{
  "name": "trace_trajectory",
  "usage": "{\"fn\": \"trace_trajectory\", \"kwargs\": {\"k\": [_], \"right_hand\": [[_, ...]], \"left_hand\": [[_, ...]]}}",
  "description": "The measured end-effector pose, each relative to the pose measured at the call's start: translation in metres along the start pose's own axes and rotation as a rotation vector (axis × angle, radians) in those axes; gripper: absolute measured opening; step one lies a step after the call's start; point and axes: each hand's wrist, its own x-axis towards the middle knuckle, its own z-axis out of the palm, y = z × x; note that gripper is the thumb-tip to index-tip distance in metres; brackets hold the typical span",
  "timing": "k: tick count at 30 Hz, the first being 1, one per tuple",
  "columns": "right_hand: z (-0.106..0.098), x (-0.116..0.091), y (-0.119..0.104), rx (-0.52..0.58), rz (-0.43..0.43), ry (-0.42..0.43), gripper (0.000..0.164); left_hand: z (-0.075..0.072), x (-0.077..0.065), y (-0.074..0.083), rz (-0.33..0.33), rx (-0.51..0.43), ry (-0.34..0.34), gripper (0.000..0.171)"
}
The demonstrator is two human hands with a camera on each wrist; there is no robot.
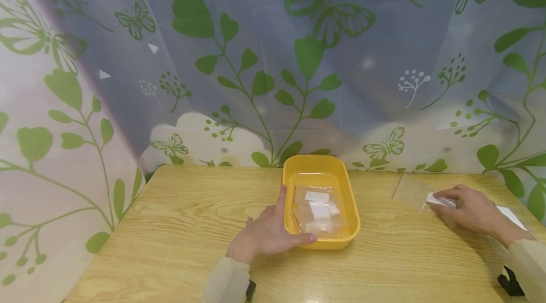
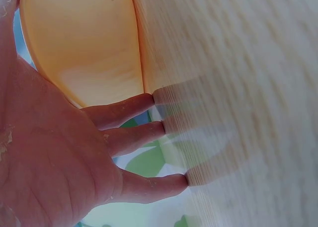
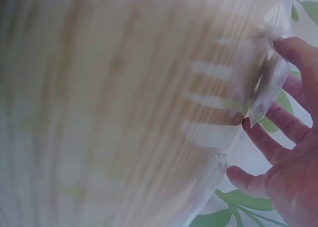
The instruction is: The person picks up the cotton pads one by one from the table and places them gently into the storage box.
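A yellow plastic tray [image 1: 356, 220] stands on the table near its back edge. Several clear zip bags [image 1: 337, 221] with white slips inside lie in it. My left hand [image 1: 268, 233] rests against the tray's near left corner, thumb over the front rim and index finger along the left side. In the left wrist view, the other fingers [image 2: 136, 137] reach straight down to the tabletop beside the tray wall. Over at the right, my right hand [image 1: 471, 208] pinches a clear zip bag [image 1: 410, 191] by its end with a white slip, thumb and fingertips on it low over the table.
Another clear bag with a white slip [image 1: 512, 216] lies under the right wrist. The wood-grain table [image 1: 183, 227] meets a printed curtain [image 1: 256, 104] at its back edge. A second pale curtain panel [image 1: 64, 151] hangs along the left side.
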Motion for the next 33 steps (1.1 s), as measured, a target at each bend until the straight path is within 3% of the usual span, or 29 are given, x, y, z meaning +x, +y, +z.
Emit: {"fn": "trace_trajectory", "kwargs": {"k": [14, 33], "right_hand": [[-0.001, 0.000, -0.007, 0.073, 0.024, 0.031, 0.039], [0.000, 0.000, -0.023, 0.042, -0.066, 0.157, 0.030]], "left_hand": [[0.001, 0.000, 0.000, -0.017, 0.022, 0.003, 0.133], [0.001, -0.001, 0.000, -0.010, 0.020, 0.009, 0.132]]}}
